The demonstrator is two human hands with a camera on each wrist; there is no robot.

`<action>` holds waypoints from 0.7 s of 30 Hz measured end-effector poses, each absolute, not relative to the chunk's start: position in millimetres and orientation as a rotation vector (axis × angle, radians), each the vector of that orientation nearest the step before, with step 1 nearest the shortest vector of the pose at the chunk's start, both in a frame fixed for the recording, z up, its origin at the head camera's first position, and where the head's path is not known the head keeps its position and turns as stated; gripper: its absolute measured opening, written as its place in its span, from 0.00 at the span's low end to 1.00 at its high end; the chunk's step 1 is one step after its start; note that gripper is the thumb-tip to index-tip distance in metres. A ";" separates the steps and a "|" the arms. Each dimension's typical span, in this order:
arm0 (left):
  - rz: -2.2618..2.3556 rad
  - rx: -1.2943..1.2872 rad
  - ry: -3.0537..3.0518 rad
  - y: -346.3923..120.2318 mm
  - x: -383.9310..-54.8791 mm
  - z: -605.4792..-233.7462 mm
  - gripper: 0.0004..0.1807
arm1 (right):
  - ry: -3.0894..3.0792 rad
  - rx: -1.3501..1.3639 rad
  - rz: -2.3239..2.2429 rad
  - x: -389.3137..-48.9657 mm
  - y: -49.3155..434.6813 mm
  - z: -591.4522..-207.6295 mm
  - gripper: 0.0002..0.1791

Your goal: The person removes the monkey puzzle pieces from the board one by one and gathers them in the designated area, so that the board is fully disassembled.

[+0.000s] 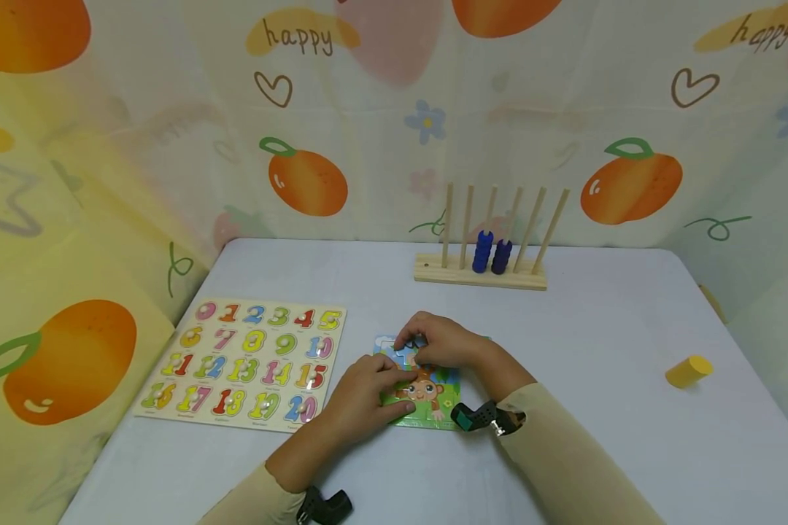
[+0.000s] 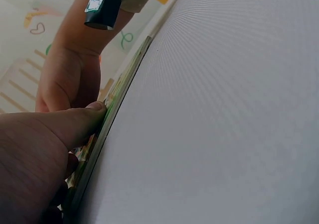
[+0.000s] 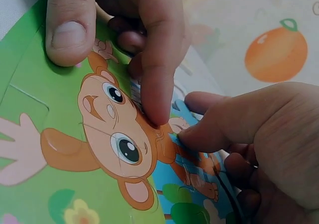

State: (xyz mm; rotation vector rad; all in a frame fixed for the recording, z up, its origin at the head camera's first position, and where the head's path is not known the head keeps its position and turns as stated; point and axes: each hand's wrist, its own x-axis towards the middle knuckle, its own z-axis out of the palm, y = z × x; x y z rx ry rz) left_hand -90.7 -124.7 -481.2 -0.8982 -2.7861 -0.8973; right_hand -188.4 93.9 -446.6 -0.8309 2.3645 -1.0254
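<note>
A monkey jigsaw puzzle [image 1: 433, 412] lies flat on the table, its cartoon monkey on green grass under a blue sky. My left hand [image 1: 368, 394] rests on its left side; in the right wrist view the thumb presses the green part and a straight finger touches beside the monkey's head. At the puzzle's upper part, my right hand [image 1: 449, 343] pinches a blue-edged puzzle piece [image 3: 178, 105] between thumb and index finger. Fingers hide much of that piece. The left wrist view shows the puzzle's edge [image 2: 122, 92] from the side, with the left thumb on top.
A number board [image 1: 249, 364] with knobbed numerals 0 to 20 lies left of the puzzle. Behind stands a wooden peg rack [image 1: 433, 271] with blue rings on two pegs. A yellow cylinder [image 1: 688, 372] lies on the right of the white table [image 1: 597, 313]. Patterned cloth hangs around.
</note>
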 end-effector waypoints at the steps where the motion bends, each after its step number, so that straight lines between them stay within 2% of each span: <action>1: -0.897 -0.895 -2.788 -124.6 -90.7 -481.3 0.24 | 2.367 -0.836 -1.024 -188.5 94.1 -446.6 0.20; 9: -0.887 -0.897 -2.790 -124.0 -91.0 -481.4 0.25 | 2.319 -0.855 -1.045 -193.0 98.3 -449.5 0.24; 16: -0.882 -0.858 -2.828 -123.5 -92.4 -480.1 0.25 | 2.220 -0.817 -1.110 -197.2 103.4 -448.4 0.35; 21: -0.893 -0.865 -2.839 -124.0 -91.2 -480.6 0.25 | 2.195 -0.860 -1.109 -197.0 107.8 -450.7 0.34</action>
